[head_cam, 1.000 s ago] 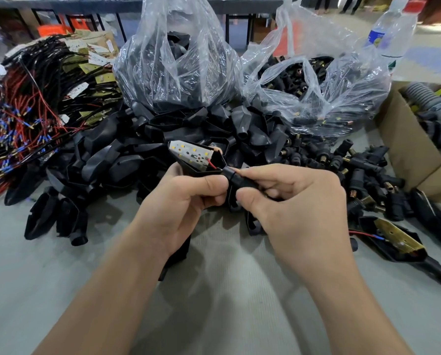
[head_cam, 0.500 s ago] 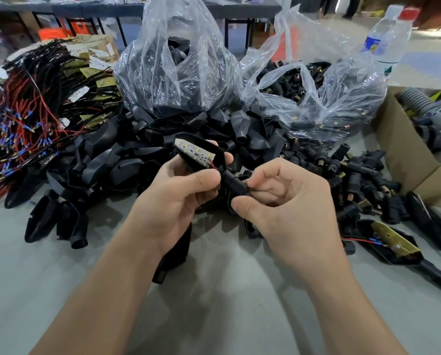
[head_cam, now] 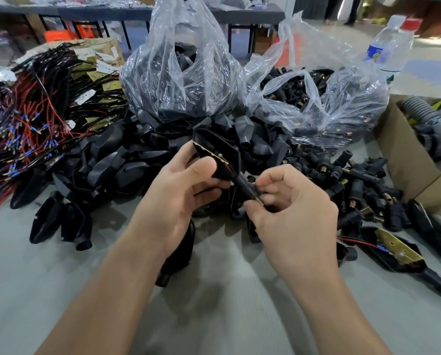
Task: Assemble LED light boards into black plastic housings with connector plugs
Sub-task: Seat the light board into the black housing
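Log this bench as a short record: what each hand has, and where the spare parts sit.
left hand: grips black housing with LED board in it, seen edge-on
right hand: pinches tip of connector plug sticking out of the housing's narrow end
spare housings: loose pile, plus clear bag behind
spare plugs: second clear bag, plus loose heap, right
wired boards: tangle of wires, far left

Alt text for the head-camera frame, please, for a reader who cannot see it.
A person's left hand holds a black housing with an LED board in it, while the right hand pinches the connector plug at its narrow end. Behind lie loose housings, two clear bags of parts and red and black wires on a grey table.
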Motion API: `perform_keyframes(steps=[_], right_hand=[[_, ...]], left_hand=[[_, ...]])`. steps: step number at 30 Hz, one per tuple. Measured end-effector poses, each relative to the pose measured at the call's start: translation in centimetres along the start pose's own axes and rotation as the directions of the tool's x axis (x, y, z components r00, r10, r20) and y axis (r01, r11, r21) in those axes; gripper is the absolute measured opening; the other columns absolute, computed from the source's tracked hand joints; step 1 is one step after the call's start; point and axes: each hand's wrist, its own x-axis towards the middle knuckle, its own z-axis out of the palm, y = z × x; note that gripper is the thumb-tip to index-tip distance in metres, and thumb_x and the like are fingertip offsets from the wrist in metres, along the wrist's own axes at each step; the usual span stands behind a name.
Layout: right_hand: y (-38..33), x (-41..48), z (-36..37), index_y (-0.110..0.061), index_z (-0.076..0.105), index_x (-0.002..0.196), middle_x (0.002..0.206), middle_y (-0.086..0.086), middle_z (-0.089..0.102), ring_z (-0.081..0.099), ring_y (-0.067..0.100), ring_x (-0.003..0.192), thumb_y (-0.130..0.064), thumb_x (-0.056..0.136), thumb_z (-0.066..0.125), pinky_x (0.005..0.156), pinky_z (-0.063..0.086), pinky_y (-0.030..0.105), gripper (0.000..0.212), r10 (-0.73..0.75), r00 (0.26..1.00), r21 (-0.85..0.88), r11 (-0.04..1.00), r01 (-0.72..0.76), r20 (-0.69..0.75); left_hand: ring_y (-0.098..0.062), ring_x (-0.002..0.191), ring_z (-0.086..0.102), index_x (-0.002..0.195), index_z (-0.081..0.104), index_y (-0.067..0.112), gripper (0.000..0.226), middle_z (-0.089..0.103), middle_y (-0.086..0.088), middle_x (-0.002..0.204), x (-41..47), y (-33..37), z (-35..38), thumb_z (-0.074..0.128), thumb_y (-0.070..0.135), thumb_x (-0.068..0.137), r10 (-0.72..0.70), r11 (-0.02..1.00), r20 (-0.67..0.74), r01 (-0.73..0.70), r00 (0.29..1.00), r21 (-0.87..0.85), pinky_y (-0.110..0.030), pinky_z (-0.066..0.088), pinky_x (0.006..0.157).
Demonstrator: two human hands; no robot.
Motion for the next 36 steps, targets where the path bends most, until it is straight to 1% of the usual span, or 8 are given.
perform_keyframes(steps=[3,6,10,13,22,26,31,36], right_hand=[[0.0,0.1,0.1,-0.033,0.072,0.094,0.085,-0.023,0.071,0.069,0.004,0.075,0.003,0.072,0.082,0.074,0.052,0.010,0.044,0.017,0.999,-0.005,1.000,-0.017,0.042],[0.0,0.1,0.2,-0.038,0.073,0.094,0.086,-0.023,0.070,0.067,0.005,0.076,0.003,0.072,0.081,0.075,0.053,0.014,0.047,0.005,0.994,-0.022,1.000,-0.003,0.106],[0.0,0.5,-0.2,-0.043,0.074,0.083,0.080,-0.019,0.075,0.055,0.001,0.058,0.007,0.078,0.075,0.063,0.053,0.016,0.050,0.068,0.963,0.133,0.985,-0.106,0.261],[0.2,0.7,-0.5,-0.046,0.078,0.081,0.082,-0.016,0.078,0.053,0.008,0.061,0.008,0.081,0.071,0.063,0.052,0.024,0.055,0.120,0.926,0.167,0.968,-0.189,0.357],[0.4,0.1,0.3,-0.035,0.081,0.094,0.077,-0.025,0.073,0.066,-0.012,0.082,0.000,0.078,0.076,0.078,0.046,0.001,0.039,0.027,0.988,-0.051,0.999,-0.020,0.151],[0.4,-0.1,0.6,-0.036,0.079,0.093,0.080,-0.026,0.073,0.067,-0.010,0.084,-0.001,0.077,0.074,0.080,0.045,0.002,0.040,0.017,0.991,-0.083,0.997,-0.006,0.134],[0.6,0.2,0.5,-0.037,0.078,0.091,0.084,-0.027,0.074,0.070,-0.008,0.085,0.003,0.077,0.074,0.083,0.051,0.008,0.043,0.012,0.995,-0.015,1.000,-0.011,0.102],[0.9,0.3,0.1,-0.040,0.076,0.101,0.088,-0.029,0.073,0.068,-0.010,0.088,-0.010,0.080,0.077,0.082,0.048,0.006,0.037,-0.001,0.986,-0.083,0.996,0.015,0.169]], left_hand=[[-0.014,0.076,0.070,0.117,0.071,0.024,0.028,0.075,-0.002,0.100,0.1,0.1,-0.1,0.056,0.022,0.093,0.004,0.999,-0.057,-0.001,0.998,0.047,-0.024,0.058,0.070],[-0.008,0.067,0.065,0.096,0.077,0.026,0.032,0.074,0.002,0.086,0.1,0.1,0.3,0.053,0.005,0.098,0.053,0.992,-0.154,-0.033,0.987,0.124,-0.024,0.056,0.069],[-0.013,0.085,0.064,0.101,0.078,0.026,0.019,0.073,-0.001,0.097,0.0,0.3,0.1,0.068,0.018,0.086,0.103,0.980,-0.193,-0.066,0.976,0.187,-0.029,0.052,0.083],[-0.019,0.092,0.067,0.099,0.074,0.018,0.023,0.071,-0.004,0.097,0.0,0.5,0.1,0.063,0.019,0.078,0.088,0.990,-0.179,-0.065,0.980,0.127,-0.039,0.055,0.089],[-0.017,0.074,0.072,0.084,0.070,0.016,0.015,0.080,-0.007,0.089,0.7,-0.5,0.1,0.071,0.002,0.090,0.180,0.976,-0.350,-0.124,0.919,0.178,-0.031,0.062,0.069],[-0.017,0.081,0.074,0.086,0.071,0.014,0.022,0.079,-0.007,0.086,0.9,-1.0,0.1,0.069,-0.008,0.089,0.215,0.963,-0.401,-0.127,0.890,0.236,-0.036,0.061,0.079],[-0.021,0.089,0.074,0.100,0.073,0.018,0.025,0.079,-0.009,0.104,0.6,-0.4,-0.1,0.074,0.024,0.076,0.023,0.999,-0.251,-0.014,0.968,0.037,-0.033,0.062,0.073],[-0.025,0.079,0.073,0.080,0.081,0.022,0.022,0.077,-0.019,0.095,0.3,0.1,-0.3,0.070,0.003,0.086,0.038,0.990,-0.240,-0.003,0.970,0.141,-0.037,0.064,0.069]])
